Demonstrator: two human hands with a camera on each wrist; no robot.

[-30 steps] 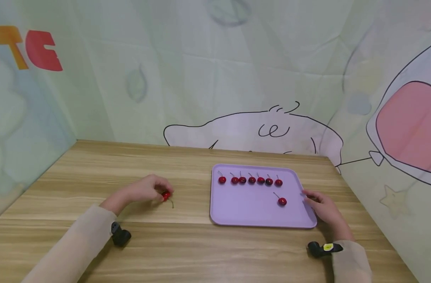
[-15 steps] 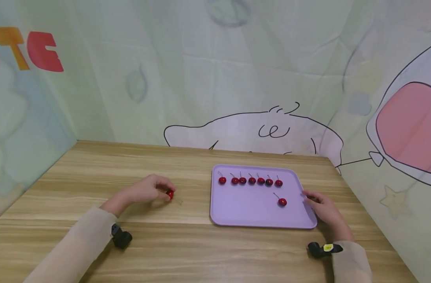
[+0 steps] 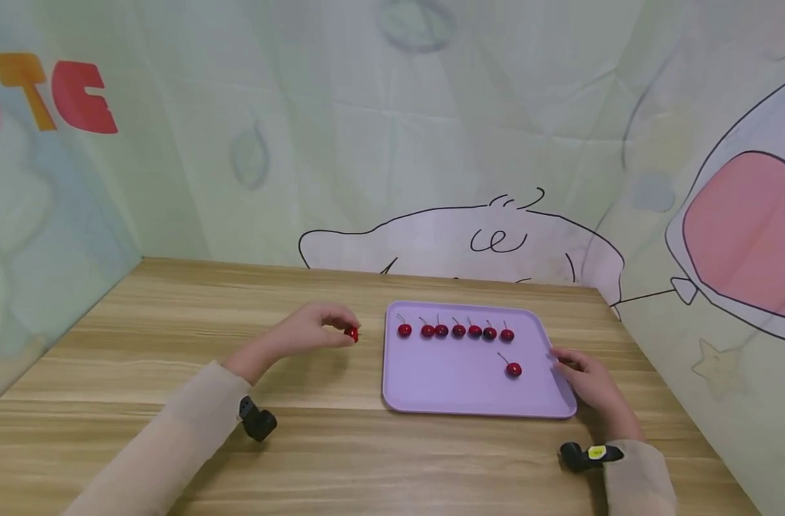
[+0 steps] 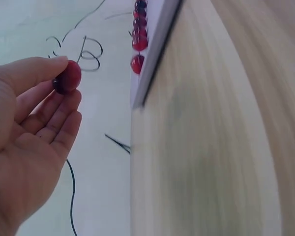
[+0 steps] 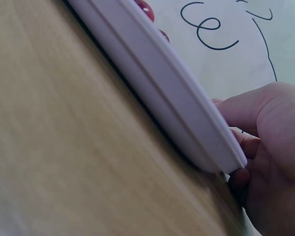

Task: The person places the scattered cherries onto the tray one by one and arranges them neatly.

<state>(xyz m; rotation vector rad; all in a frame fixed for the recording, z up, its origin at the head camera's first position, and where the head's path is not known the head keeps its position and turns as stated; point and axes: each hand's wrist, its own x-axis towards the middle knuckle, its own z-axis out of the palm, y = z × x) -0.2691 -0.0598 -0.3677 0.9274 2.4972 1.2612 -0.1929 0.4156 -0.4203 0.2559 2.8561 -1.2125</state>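
Observation:
My left hand (image 3: 311, 331) pinches a red cherry (image 3: 352, 334) between thumb and fingertips, raised over the table just left of the lilac tray (image 3: 450, 410). In the left wrist view the glossy cherry (image 4: 69, 77) shows past the thumb tip, the other fingers half curled below it. At the tray's right side, my right hand (image 3: 589, 380) holds the rim. The right wrist view has its thumb over the rim and fingers (image 5: 243, 142) around the outside near the corner. Several cherries (image 3: 458, 330) with stems line the tray's far side, and a single cherry (image 3: 513, 370) lies nearer, right of centre.
The tray rests on a wood-grain table (image 3: 392, 466). A printed cloth backdrop (image 3: 341, 143) with cartoon drawings rises behind the table and along both sides. Each sleeve cuff carries a small black camera, one on the left (image 3: 258, 423) and one on the right (image 3: 586, 456).
My left hand has lifted the cherry from the table and carried it right and away from me, toward the tray's left edge. The right hand and the tray have stayed in place.

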